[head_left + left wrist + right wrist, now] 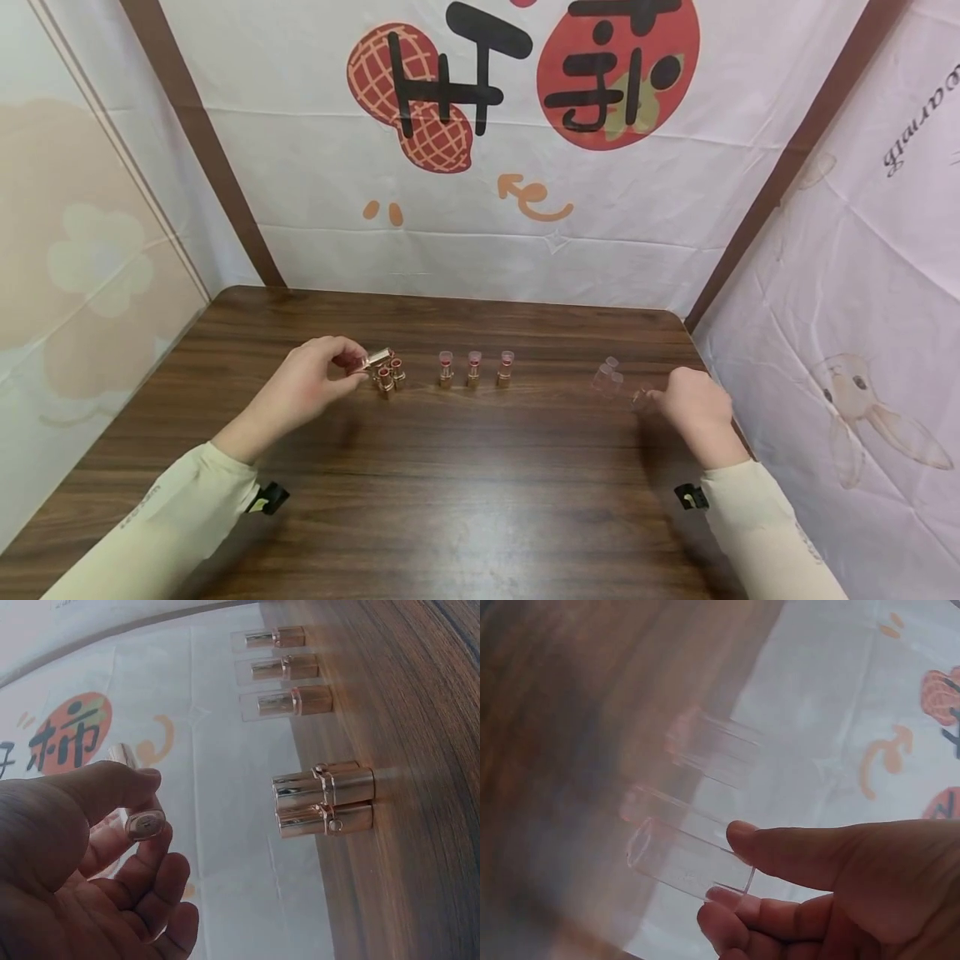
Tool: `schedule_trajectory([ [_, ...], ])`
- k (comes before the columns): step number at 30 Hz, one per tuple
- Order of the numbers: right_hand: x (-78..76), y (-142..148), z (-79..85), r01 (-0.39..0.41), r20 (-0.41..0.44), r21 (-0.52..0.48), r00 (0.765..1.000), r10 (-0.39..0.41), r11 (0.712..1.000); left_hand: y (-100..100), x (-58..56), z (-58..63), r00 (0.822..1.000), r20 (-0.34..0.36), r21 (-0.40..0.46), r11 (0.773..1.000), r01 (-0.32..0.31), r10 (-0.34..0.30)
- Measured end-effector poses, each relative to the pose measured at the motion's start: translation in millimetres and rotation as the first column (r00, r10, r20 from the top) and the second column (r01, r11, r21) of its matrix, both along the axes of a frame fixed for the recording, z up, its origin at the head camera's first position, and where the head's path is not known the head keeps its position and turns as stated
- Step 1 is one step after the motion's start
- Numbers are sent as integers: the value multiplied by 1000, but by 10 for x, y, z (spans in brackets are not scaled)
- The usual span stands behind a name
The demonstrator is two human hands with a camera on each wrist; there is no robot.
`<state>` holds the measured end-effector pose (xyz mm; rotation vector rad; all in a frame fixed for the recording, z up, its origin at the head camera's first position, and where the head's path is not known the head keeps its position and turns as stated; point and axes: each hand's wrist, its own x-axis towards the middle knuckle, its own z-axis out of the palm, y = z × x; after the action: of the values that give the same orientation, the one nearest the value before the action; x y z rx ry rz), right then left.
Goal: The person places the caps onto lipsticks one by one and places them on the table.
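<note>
On the left, my left hand (300, 387) pinches a gold lipstick tube (145, 823) between thumb and fingers, tilted above the table. Just beside it stands a tight group of uncapped gold lipstick tubes (337, 787), upright, with red showing at their open tops in the head view. Over on the right, my right hand (697, 412) holds a clear plastic lipstick cap (690, 859) by one end, between thumb and fingertips. Several more clear caps (606, 379) stand close to that hand, blurred in the right wrist view.
Three lipstick tubes (475, 373) with clear caps on stand in a spaced row mid-table. The brown wood-grain table (465, 475) ends at a printed white cloth (465, 258) behind, with another cloth wall (840, 333) on the right.
</note>
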<state>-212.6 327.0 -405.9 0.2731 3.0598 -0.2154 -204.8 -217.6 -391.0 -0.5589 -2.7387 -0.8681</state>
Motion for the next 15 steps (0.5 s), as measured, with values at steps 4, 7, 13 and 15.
schedule_trajectory([
  [4, 74, -15, 198, -32, -82, -25, 996, 30, 999, 23, 4, 26, 1000, -27, 22, 1000, -13, 14],
  [7, 116, -79, 325, -85, -168, -90, 983, 69, 992, 46, 0, 51, 999, -53, 35, 999, -3, 5],
  [13, 138, -245, 439, -252, -326, -216, 929, 174, 943, 93, 13, 68, 996, -86, 73, 996, 45, -39],
  [15, 131, -293, 431, -296, -357, -255, 913, 194, 921, 110, 24, 69, 995, -86, 95, 994, 62, -54],
])
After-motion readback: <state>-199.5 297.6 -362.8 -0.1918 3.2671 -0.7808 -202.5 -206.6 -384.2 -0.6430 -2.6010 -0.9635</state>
